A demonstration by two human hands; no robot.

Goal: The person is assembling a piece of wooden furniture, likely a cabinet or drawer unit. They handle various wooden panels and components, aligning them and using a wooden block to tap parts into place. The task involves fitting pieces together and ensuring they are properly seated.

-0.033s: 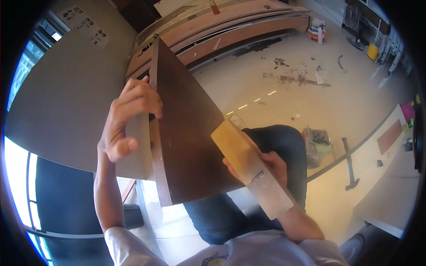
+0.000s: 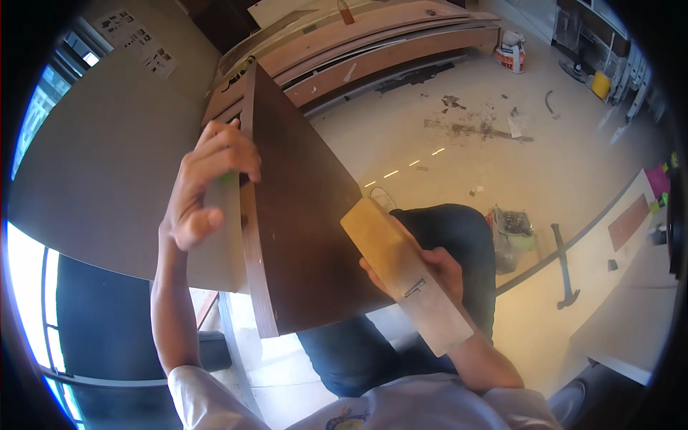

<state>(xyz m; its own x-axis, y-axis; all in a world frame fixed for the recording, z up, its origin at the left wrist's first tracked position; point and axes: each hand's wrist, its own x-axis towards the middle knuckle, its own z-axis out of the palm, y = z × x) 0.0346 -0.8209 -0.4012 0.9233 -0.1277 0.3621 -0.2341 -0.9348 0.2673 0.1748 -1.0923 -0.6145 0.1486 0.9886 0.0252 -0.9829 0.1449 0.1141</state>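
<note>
Pale, littered floor (image 2: pixel 530 186); bright window (image 2: pixel 44 129)

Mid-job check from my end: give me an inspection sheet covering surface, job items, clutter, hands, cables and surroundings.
Surface: pale floor, littered in places.
Job items: brown panel, tilted; wooden block with a metal piece set in a slot, like a hand plane.
Clutter: dark scraps on the floor; hammer lying at right.
Hands: left hand at the panel's edge, thumb spread, firmness of contact unclear; right hand grips the block.
Cables: dark curved strip on the floor, cannot tell if it is one; otherwise nothing seen.
Surroundings: long boards at the far side, bottle above them, upright bag near their right end.
</note>
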